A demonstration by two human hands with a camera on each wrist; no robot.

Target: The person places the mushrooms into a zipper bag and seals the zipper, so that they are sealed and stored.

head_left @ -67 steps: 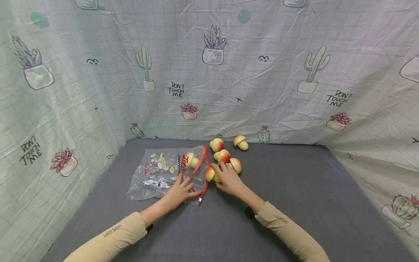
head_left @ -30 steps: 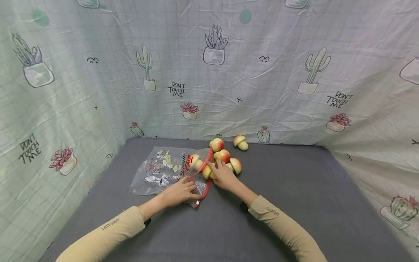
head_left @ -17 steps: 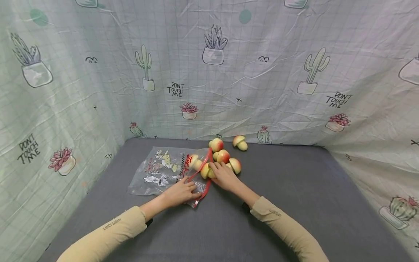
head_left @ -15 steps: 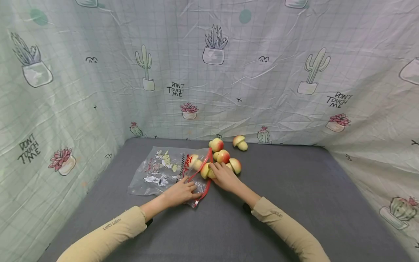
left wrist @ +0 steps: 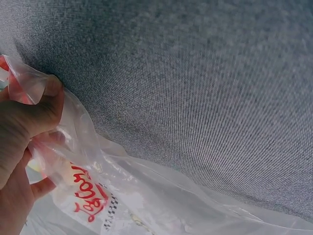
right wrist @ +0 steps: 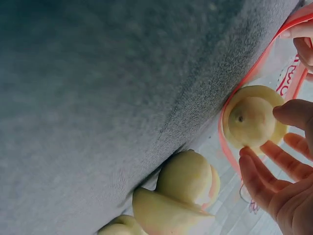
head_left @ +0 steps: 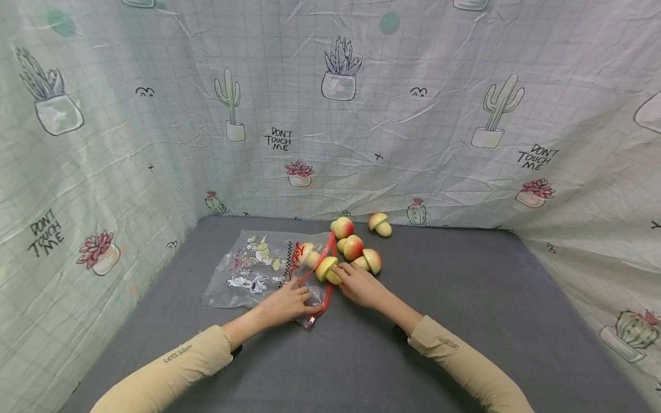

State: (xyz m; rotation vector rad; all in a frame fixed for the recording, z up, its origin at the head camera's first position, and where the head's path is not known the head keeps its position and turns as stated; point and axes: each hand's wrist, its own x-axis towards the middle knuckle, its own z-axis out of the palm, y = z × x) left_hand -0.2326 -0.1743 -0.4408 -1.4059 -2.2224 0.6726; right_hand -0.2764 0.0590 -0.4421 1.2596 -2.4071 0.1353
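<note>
A clear zip bag (head_left: 258, 269) with a red edge and printed cartoon figures lies flat, its mouth toward the right. My left hand (head_left: 284, 301) holds the near side of this mouth; in the left wrist view the thumb (left wrist: 51, 93) lies on the plastic. One yellow toy mushroom (head_left: 304, 252) shows through the film inside. Another toy mushroom (head_left: 327, 269) sits at the mouth, partly within the red edge. My right hand (head_left: 361, 285) is at its stem, fingers spread; in the right wrist view the fingertips (right wrist: 266, 147) are at its edge.
Beyond the right hand lie more red-and-yellow toy mushrooms: one close by (head_left: 372, 261), one behind it (head_left: 353, 247), one farther back (head_left: 343, 228), and one apart (head_left: 381, 224). The grey tabletop (head_left: 465, 304) ends at a printed curtain (head_left: 434, 132).
The bag's mouth has moved right, over more of the mushroom held by my right hand. Since half a second ago that hand has drawn slightly right and loosened, leaving the mushroom at the mouth.
</note>
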